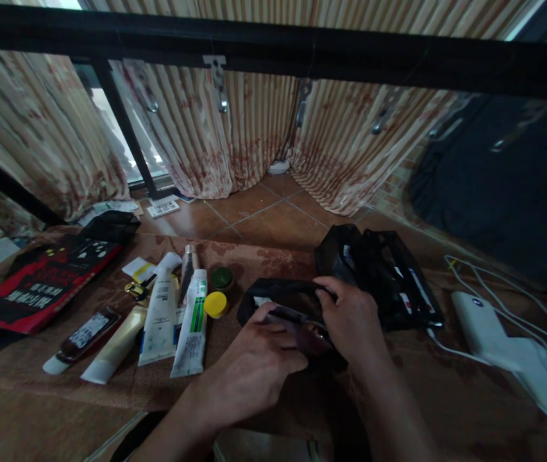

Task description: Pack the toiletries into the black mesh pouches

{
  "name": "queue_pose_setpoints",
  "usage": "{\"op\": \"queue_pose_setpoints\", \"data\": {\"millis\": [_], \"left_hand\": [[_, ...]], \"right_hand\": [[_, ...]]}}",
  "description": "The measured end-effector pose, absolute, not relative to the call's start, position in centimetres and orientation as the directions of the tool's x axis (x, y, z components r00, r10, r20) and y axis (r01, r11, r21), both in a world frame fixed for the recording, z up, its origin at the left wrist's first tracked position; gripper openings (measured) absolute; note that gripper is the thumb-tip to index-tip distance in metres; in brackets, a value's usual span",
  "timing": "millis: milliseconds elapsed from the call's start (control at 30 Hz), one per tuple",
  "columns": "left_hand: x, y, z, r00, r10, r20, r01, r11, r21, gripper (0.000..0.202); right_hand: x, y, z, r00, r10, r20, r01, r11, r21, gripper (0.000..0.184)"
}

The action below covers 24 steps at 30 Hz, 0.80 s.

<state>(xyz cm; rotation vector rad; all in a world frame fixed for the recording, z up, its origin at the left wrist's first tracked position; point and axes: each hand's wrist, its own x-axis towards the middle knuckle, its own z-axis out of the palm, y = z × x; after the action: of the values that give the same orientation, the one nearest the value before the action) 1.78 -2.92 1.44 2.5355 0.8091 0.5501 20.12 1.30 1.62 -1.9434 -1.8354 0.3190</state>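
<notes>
On the brown cloth-covered tabletop (273, 258), a black pouch (247, 308) sits between the hands; the right hand (354, 319) pinches its rim, seemingly to hold the mouth open. The left hand (258, 359) covers the opening, its grip unclear. Tubes (193, 333) lie leftward, leaving room.

Dim overall; pale daylight through window (115, 131) at left; foreground shadowed; fine detail soft, edges stretched.
</notes>
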Motion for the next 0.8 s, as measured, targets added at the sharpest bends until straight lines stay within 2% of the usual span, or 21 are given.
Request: {"op": "queue_pose_setpoints", "data": {"millis": [100,267,400,500,600,667,733,800], "left_hand": [[0.1,-2.7,1.9,0.759,0.602,0.246,0.430,-0.749,0.505,0.021],[-1.7,-2.2,1.9,0.694,0.677,0.245,0.479,-0.688,0.546,0.028],[-2.1,-2.0,1.6,0.651,0.698,0.298,0.445,-0.669,0.594,0.034],[-2.1,-2.0,1.4,0.558,0.739,0.379,0.401,-0.639,0.656,0.038],[-2.3,-1.5,0.9,0.390,0.789,0.474,0.341,-0.602,0.722,0.039],[-3.0,-0.7,0.2,0.205,0.846,0.492,0.358,-0.533,0.767,0.033],[-4.2,0.3,-0.6,-0.022,0.908,0.419,0.440,-0.368,0.819,0.027],[-5.8,1.2,-1.3,-0.230,0.938,0.260,0.558,-0.091,0.825,0.028]], "right_hand": [[20.4,1.2,2.1,0.118,0.989,0.087,0.903,-0.070,-0.423,0.025],[20.3,1.1,2.7,0.094,0.995,-0.041,0.933,-0.102,-0.345,0.024],[19.7,1.0,2.6,-0.022,0.996,-0.089,0.925,-0.014,-0.379,0.028],[19.6,0.7,2.2,-0.082,0.993,-0.088,0.904,0.037,-0.425,0.030],[20.0,0.5,1.7,-0.085,0.994,-0.073,0.905,0.046,-0.422,0.034],[20.3,0.5,1.5,-0.091,0.994,-0.067,0.901,0.054,-0.430,0.037],[20.7,0.7,1.2,-0.079,0.995,-0.067,0.892,0.040,-0.450,0.041],[21.0,0.9,1.0,-0.036,0.997,-0.065,0.889,0.003,-0.458,0.047]]}}
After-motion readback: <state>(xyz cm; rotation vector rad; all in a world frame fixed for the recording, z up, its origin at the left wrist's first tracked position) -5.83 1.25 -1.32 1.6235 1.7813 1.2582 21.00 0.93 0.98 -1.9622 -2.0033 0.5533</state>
